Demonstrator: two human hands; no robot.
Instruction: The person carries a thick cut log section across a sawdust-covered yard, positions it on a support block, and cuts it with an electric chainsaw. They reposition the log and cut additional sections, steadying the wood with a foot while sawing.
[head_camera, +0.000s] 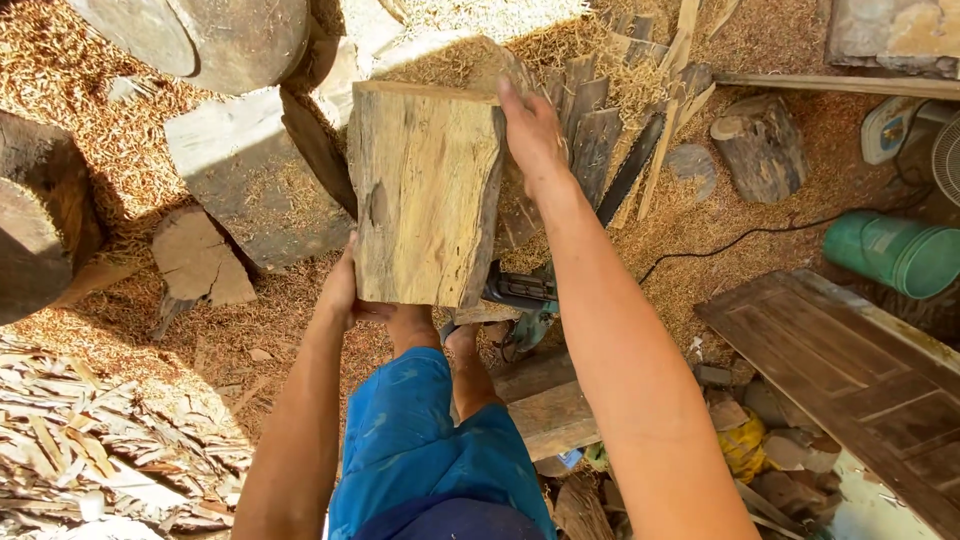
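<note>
I hold a thick, rough block of pale wood (425, 190) up in front of me with both hands. My left hand (345, 290) grips its near bottom left corner from underneath. My right hand (530, 135) clasps its far right edge near the top. The block is tilted, its flat sawn face turned toward me. Below it are my legs in blue shorts (425, 450) and my bare feet. A teal power saw (525, 300) lies on the ground just under the block's right corner.
Large logs (200, 40) and wood chunks (255, 180) lie at the left on sawdust. Split slats (610, 130) fan out behind the block. A small stump (760, 145), a green bucket (895, 250), a dark wooden door panel (850, 380) and a black cable (740, 240) are at right.
</note>
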